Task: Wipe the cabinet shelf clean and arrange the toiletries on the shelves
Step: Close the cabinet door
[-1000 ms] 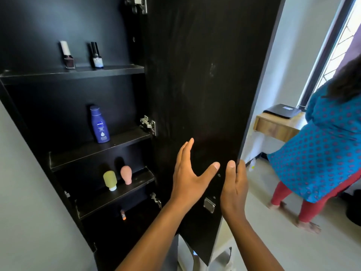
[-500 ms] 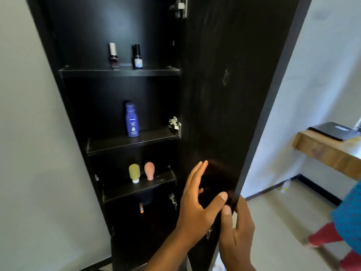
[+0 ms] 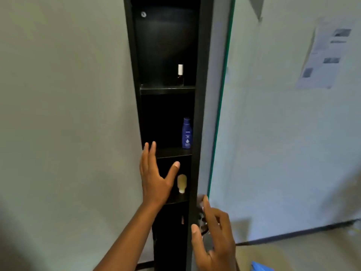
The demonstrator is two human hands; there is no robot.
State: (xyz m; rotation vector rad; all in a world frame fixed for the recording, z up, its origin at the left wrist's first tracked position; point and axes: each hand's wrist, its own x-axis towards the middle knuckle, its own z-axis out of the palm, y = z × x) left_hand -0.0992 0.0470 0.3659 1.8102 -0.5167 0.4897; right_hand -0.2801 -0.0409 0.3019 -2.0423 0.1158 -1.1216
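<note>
On the far left is the pale wall [image 3: 64,114], and against it stands the tall black cabinet [image 3: 134,75], of which I see only a narrow dark strip of interior. My left hand [image 3: 154,178] is raised in front of that strip, palm toward the shelves, fingers straight and together pointing up, thumb spread out to the right; it holds nothing. Its fingertips overlap the cabinet's left frame at the level of the middle shelf [image 3: 173,152].

Inside, on the upper shelf [image 3: 166,89], a small dark nail-polish bottle [image 3: 180,74] with a white cap stands upright near the right side. One shelf down, a blue lotion bottle [image 3: 187,133] with pale print stands upright, close to the door edge. Below that, just right of my left thumb, a pale yellow squeeze bottle [image 3: 181,182] stands cap down on the lower shelf [image 3: 176,200]. In the dark bottom compartment a small pinkish thing [image 3: 182,219] shows, too dim to tell apart.

Right of the shelves runs the black edge of the cabinet door [image 3: 201,94], nearly edge-on to me, its outer face glossy with a green rim. My right hand [image 3: 214,237] is low on it: the thumb lies on the near edge, the fingers bend round onto the outer face, gripping the door. A metal fitting [image 3: 202,220] sits by my fingers, blurred. Further right is a wall with a paper sheet [image 3: 322,55] stuck to it.
</note>
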